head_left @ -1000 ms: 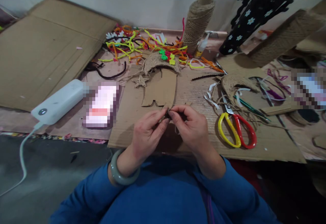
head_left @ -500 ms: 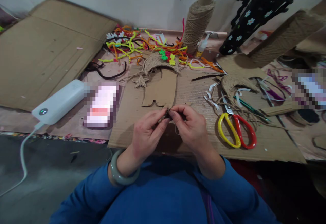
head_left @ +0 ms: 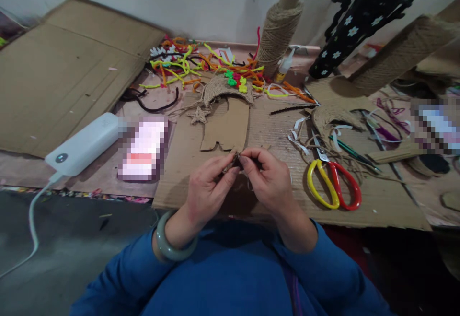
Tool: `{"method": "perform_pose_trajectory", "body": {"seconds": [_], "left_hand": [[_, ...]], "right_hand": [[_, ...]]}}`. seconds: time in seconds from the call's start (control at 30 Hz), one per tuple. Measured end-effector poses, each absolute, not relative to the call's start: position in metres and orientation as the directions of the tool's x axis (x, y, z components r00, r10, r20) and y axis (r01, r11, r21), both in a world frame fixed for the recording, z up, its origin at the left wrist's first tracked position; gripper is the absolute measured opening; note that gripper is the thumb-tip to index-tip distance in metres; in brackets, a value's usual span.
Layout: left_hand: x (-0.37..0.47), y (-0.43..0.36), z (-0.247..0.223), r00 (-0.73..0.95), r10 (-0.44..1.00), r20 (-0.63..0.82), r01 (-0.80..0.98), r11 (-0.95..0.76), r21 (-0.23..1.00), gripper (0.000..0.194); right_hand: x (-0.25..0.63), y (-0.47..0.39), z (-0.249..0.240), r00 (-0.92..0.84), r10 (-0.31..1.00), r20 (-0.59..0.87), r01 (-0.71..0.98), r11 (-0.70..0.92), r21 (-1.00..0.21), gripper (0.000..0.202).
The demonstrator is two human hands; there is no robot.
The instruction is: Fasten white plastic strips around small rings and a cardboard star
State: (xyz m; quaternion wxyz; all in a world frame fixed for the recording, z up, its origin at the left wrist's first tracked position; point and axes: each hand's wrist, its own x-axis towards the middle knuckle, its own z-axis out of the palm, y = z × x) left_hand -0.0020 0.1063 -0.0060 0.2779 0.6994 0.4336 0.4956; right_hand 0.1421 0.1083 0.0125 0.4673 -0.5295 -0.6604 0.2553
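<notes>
My left hand [head_left: 209,184] and my right hand [head_left: 270,178] meet above the near edge of the cardboard sheet, both closed in a pinch. Between their fingertips is a small brown twine piece [head_left: 235,157], mostly covered by the fingers, so its shape is unclear. A thin strand dangles below it by the right fingers. Just beyond lies a notched cardboard cutout [head_left: 226,126]. At its far end rests a twine-wrapped crescent [head_left: 219,88] bearing green, red and yellow flowers. A twine star [head_left: 198,114] lies to its left.
Scissors [head_left: 334,184] with yellow and red handles lie to the right, near another twine crescent [head_left: 332,117]. A phone [head_left: 143,148] and white power bank [head_left: 84,143] are left. Pipe cleaners [head_left: 187,66], a twine roll [head_left: 278,33] and a black flowered vase [head_left: 354,28] are behind.
</notes>
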Motion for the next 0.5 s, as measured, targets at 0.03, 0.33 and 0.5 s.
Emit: {"method": "perform_pose_trajectory", "body": {"seconds": [0.03, 0.33, 0.5], "left_hand": [[-0.002, 0.106, -0.006, 0.13, 0.885, 0.447, 0.332, -0.464, 0.821, 0.028], [-0.002, 0.106, -0.006, 0.05, 0.96, 0.275, 0.254, -0.278, 0.926, 0.025], [-0.005, 0.107, -0.01, 0.055, 0.991, 0.124, 0.098, -0.129, 0.987, 0.022]], "right_hand": [[0.142, 0.108, 0.013, -0.002, 0.94, 0.34, 0.458, 0.303, -0.835, 0.013], [0.143, 0.107, 0.01, -0.061, 0.924, 0.377, 0.426, 0.366, -0.828, 0.015], [0.151, 0.104, 0.021, -0.058, 0.86, 0.507, 0.498, 0.465, -0.732, 0.015]]}}
